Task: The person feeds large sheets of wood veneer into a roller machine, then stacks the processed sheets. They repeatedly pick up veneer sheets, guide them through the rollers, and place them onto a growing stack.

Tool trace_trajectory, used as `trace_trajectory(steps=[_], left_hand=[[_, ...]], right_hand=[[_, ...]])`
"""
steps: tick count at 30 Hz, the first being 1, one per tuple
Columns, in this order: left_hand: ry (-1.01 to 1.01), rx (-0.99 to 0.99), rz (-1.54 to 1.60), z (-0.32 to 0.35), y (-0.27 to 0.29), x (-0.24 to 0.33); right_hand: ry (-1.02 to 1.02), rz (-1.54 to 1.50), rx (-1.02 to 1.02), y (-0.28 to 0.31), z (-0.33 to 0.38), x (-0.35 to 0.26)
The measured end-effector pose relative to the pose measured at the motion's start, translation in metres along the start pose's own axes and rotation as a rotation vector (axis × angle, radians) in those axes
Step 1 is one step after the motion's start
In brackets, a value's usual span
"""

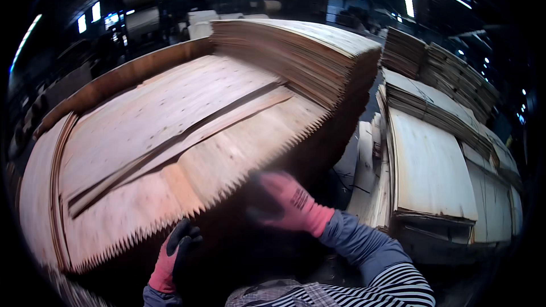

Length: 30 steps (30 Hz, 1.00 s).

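Note:
A wide sheet of thin wood veneer with a saw-toothed near edge lies on top of a big stack, split by long cracks. My left hand, in a pink and black glove, is just below the toothed edge with fingers bent, close to the sheet's underside. My right hand, in a pink glove, reaches up under the same edge further right; its fingertips are blurred and hidden in shadow, so whether they grip the sheet is unclear. A taller pile of veneer sheets rests on the far part of the stack.
More veneer stacks stand to the right across a narrow dark gap with scrap pieces. Further bundles rise behind them. Large paper-like rolls and lit windows fill the dim back left.

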<state>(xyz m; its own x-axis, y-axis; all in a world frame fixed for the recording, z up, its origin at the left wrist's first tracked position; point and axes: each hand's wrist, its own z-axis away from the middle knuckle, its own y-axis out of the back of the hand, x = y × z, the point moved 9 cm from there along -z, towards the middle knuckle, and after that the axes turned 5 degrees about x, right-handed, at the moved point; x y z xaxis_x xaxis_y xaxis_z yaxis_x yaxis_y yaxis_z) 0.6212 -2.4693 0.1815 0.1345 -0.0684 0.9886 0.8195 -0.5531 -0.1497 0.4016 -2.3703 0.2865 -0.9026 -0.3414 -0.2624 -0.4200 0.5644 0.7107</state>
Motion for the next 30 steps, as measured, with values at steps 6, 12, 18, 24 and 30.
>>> trace_trajectory(steps=[6, 12, 18, 24, 30], left_hand=[[0.041, -0.271, -0.137, -0.144, -0.101, 0.040], [-0.340, -0.502, -0.369, -0.283, -0.243, 0.069], [-1.245, -0.349, -0.783, -0.407, -0.459, 0.125], [-1.511, -0.427, -1.078, -0.511, -0.600, 0.130], [-1.619, -0.475, -0.988, -0.526, -0.627, 0.153]], right_hand=[[-0.167, 0.453, 0.088, 0.069, -0.046, 0.144], [-0.447, 0.912, 0.446, 0.219, -0.059, 0.392], [-0.319, 0.661, 0.133, 0.284, -0.069, 0.555], [0.046, 0.612, 0.089, 0.292, -0.080, 0.562], [0.291, 0.532, 0.350, 0.311, -0.097, 0.579]])
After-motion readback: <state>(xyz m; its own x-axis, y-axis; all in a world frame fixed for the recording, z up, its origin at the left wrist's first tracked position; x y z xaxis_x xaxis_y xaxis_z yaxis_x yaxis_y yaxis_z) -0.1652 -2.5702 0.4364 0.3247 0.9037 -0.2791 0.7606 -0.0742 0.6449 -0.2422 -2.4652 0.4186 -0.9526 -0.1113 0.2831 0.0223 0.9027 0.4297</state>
